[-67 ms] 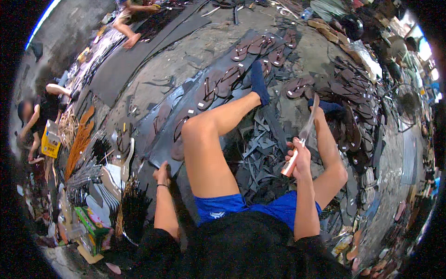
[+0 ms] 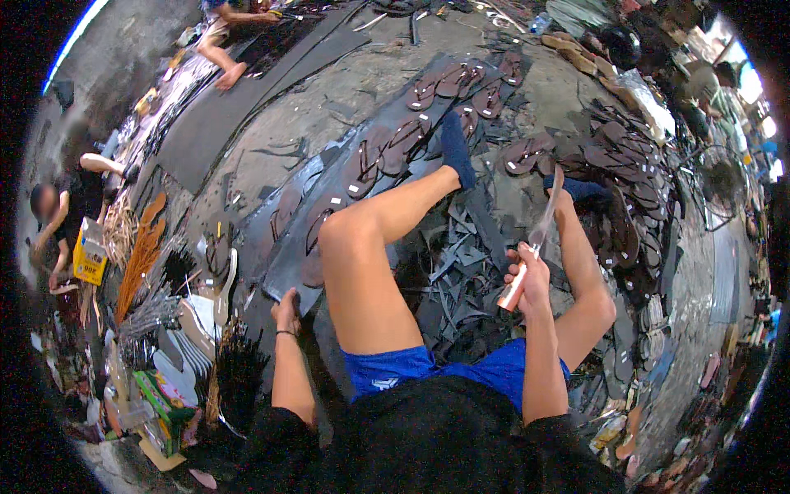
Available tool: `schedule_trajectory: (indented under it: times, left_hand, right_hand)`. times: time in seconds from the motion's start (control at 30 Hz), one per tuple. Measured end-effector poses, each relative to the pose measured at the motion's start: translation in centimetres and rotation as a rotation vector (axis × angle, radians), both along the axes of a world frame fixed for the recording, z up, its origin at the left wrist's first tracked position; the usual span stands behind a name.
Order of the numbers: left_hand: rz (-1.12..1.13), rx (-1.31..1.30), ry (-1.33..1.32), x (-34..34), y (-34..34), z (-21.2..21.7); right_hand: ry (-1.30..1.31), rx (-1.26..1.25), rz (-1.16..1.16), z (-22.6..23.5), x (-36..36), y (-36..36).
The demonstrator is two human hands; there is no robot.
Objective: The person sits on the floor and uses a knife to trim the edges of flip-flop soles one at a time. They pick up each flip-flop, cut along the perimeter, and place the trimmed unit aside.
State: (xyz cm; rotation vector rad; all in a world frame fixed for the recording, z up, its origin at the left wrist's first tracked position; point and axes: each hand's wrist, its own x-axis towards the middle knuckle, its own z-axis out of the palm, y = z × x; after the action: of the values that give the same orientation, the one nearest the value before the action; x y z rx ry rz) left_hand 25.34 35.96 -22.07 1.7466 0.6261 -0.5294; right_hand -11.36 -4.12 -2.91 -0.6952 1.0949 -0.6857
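My right hand (image 2: 531, 277) is closed round the pale handle of a knife (image 2: 546, 221), its blade pointing up and away from me above the floor. To the left, beside my bent knee, my left hand (image 2: 285, 313) grips the near end of a long dark sheet (image 2: 288, 267), thumb on top and the other fingers mostly hidden. Brown flip-flops (image 2: 362, 169) with small white labels lie along this sheet, up past my left foot. My left leg covers part of the sheet's right side.
Dark offcuts (image 2: 461, 255) lie between my legs. More flip-flops (image 2: 621, 160) are heaped beyond my right foot. At left are a yellow box (image 2: 90, 251), a green box (image 2: 164, 403) and bundled strips. A person (image 2: 58, 214) sits far left; another person's leg (image 2: 222, 62) shows at top left.
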Motion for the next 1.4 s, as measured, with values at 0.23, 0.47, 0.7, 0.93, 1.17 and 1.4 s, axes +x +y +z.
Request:
schedule_trajectory:
  times: [0.23, 0.47, 0.7, 0.93, 1.17, 1.4]
  left_hand:
    - [-0.119, -0.294, 0.06, -0.4, -0.8, 6.5]
    - [0.016, -0.463, 0.096, 0.2, -2.6, 3.0]
    - [0.035, 0.062, 0.018, -1.3, -2.7, 7.0]
    - [-0.187, 0.158, -0.216, -3.3, -7.0, 12.7]
    - [-0.642, 0.128, -0.092, -10.3, -1.6, 23.3]
    - [-1.206, 0.202, 0.419, -12.4, 3.5, 26.9]
  right_hand:
    - [0.01, -0.079, 0.008, -2.4, 2.7, -5.1]
    - [0.875, -0.535, 0.296, -17.4, -4.2, -10.4]
    - [1.197, -0.759, 0.47, -14.2, -0.4, -5.1]
    - [1.109, -0.608, 0.359, -11.3, 0.2, -7.1]
    - [1.07, -0.633, 0.43, -12.8, 2.0, -7.8]
    - [1.259, -0.848, 0.347, -11.9, 0.7, -6.3]
